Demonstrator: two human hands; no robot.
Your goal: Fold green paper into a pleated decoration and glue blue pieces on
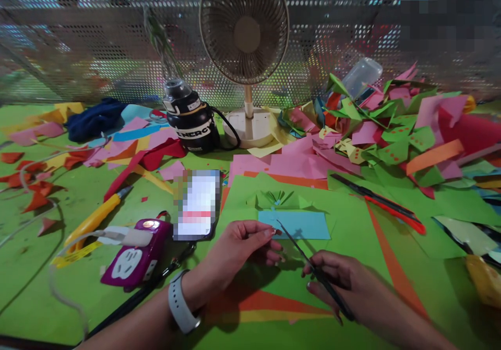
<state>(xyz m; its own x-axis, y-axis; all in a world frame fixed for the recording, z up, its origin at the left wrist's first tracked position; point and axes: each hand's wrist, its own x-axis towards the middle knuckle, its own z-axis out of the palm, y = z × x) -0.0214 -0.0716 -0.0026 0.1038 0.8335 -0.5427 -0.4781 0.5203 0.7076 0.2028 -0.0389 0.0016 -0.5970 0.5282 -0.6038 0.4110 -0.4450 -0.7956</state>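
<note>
In the head view my left hand (250, 243), with a pale watch strap on the wrist, is pinched over the green paper; what its fingertips hold is too small to name. My right hand (336, 282) grips dark tweezers or thin scissors (299, 248), whose tip points up and left, close to my left fingertips. Just beyond the hands, a light blue paper rectangle (309, 225) lies on green paper sheets (348, 240). Small cut green and blue paper pieces (277, 200) stand above its upper edge.
A fan (247, 34) and black bottle (195, 125) stand behind. At left are a phone (199, 204), purple power adapter (136, 253), cables and a yellow tool (96, 214). A black-and-red cutter (381, 204) and heaped paper scraps (391, 120) lie at right.
</note>
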